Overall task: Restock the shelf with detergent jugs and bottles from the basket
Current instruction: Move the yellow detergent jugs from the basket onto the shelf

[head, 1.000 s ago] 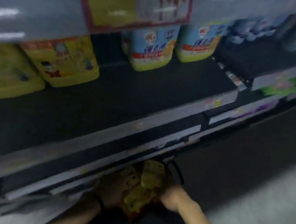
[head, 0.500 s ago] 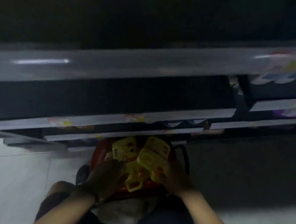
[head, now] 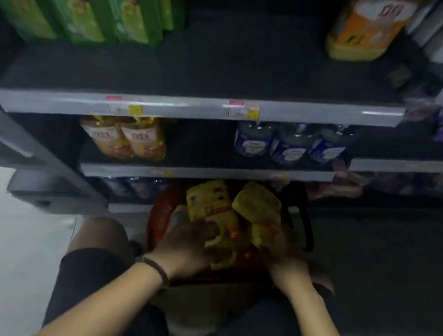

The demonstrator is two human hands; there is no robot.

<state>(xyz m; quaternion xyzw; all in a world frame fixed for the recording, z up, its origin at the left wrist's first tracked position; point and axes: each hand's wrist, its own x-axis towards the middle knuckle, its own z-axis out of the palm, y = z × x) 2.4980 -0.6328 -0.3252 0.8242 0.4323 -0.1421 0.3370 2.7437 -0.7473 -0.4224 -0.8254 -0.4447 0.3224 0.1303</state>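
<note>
A red basket (head: 157,217) sits on the floor in front of the lowest shelves, holding several yellow detergent jugs. My left hand (head: 185,248) is wrapped around the handle of the left yellow jug (head: 208,204). My right hand (head: 285,255) grips the lower end of the right yellow jug (head: 258,206). Both jugs lie tilted in the basket. The image is dim and blurred, so finger detail is unclear. The wide dark shelf (head: 224,68) above has a large bare middle stretch.
Green bottles (head: 76,5) stand at the shelf's back left, an orange jug (head: 369,27) at its back right. Below are amber bottles (head: 128,137) and blue-labelled bottles (head: 290,144). My knee (head: 100,237) is left of the basket, whose black handle (head: 305,222) hangs right.
The view has swung down from the upper shelf to the lower shelves and basket. Both hands stay in the basket on the yellow jugs, now closer and gripping them.
</note>
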